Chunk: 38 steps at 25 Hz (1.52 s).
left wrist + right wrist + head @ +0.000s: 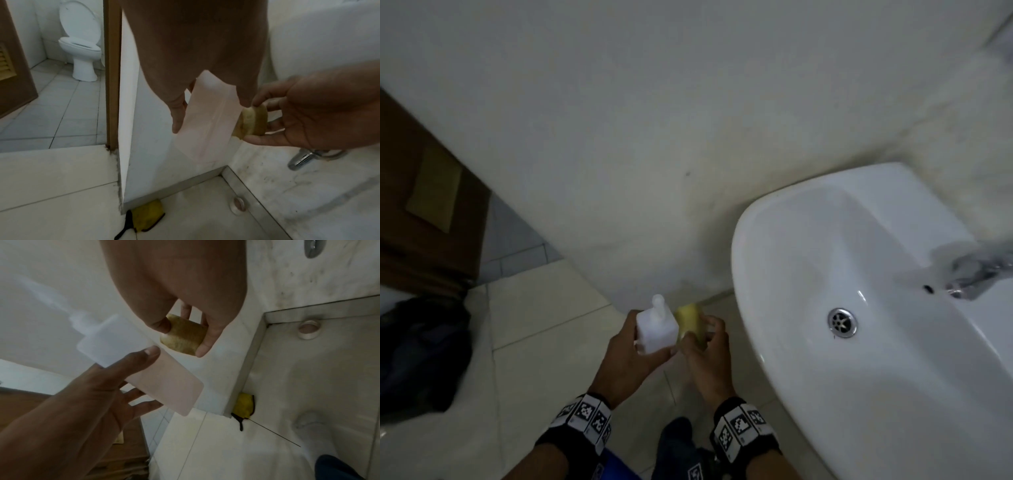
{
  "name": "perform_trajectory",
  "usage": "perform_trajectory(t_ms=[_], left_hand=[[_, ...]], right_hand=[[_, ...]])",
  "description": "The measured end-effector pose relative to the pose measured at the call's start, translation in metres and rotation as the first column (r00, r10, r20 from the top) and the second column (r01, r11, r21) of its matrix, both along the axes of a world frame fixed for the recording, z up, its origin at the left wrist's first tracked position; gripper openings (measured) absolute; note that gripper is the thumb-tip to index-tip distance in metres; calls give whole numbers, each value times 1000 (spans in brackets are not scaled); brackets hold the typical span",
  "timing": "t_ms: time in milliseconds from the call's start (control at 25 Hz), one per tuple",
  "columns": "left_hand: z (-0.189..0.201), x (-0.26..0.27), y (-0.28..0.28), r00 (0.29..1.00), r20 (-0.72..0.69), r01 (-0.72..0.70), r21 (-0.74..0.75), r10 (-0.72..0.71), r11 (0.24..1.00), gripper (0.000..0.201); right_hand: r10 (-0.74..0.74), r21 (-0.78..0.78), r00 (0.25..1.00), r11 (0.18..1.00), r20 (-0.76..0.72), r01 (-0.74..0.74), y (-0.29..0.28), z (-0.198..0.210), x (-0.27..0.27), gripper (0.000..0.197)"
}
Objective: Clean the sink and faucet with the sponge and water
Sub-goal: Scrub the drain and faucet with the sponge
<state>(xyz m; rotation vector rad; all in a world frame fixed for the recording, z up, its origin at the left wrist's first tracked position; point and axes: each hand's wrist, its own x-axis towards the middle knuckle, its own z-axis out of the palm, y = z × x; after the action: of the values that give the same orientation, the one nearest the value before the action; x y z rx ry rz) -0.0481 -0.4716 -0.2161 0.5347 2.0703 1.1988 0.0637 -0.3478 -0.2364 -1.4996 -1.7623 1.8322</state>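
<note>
Fingers (202, 344) around sponge (184, 335); left hand's (625, 359) on bottle (655, 329)

Head view. Sink (784, 240) at 3 o'clock; faucet (974, 270) on its far rim, drain (842, 322) in the basin. Left hand (626, 359) holds bottle (655, 330) at 6 o'clock, just left of sponge (690, 323) in right hand (710, 356). Bag (421, 349) on floor at 9 o'clock.

Left hand (625, 359): your fingers and thumb wrapped round a white bottle, held out in front.
Right hand (709, 356): your thumb and fingertips pinching a yellow sponge, just beside the left.
</note>
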Motion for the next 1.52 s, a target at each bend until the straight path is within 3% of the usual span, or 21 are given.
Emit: perform_trajectory(t_ms=[80, 320, 400, 640, 720, 800, 1080, 1320, 1520], left_hand=[[-28, 1, 5, 1000, 1, -1, -25, 1, 1000, 61], [-129, 8, 19, 997, 1, -71, -12, 71, 997, 38], [-171, 5, 23, 999, -21, -24, -30, 24, 999, 29], [-330, -10, 24, 992, -90, 86, -55, -90, 995, 64], [-376, -12, 26, 996, -60, 65, -85, -70, 994, 79], [-412, -13, 28, 998, -38, 41, -97, -45, 994, 81], [-503, -11, 26, 997, -65, 32, -167, -44, 985, 66], [-542, -11, 26, 998, -61, -40, -137, 32, 990, 59], [-556, -7, 24, 998, -38, -56, -79, 53, 995, 59]], right_hand=[[-10, 4, 999, 1000, 31, 10, 7, -41, 2, 45], [-25, 70, 996, 997, 86, 19, 23, -164, 18, 44], [-23, 111, 995, 994, 92, 13, 31, -208, 22, 47], [4, 160, 994, 987, 106, -21, 57, -333, 18, 51], [16, 185, 992, 982, 127, -40, 61, -371, 12, 50], [23, 203, 989, 978, 147, -53, 65, -402, 6, 54], [182, 318, 951, 912, 250, -259, 69, -489, -14, 52], [332, 393, 868, 791, 368, -469, 74, -550, -35, 43], [318, 297, 842, 832, 437, -468, 81, -565, -68, 31]])
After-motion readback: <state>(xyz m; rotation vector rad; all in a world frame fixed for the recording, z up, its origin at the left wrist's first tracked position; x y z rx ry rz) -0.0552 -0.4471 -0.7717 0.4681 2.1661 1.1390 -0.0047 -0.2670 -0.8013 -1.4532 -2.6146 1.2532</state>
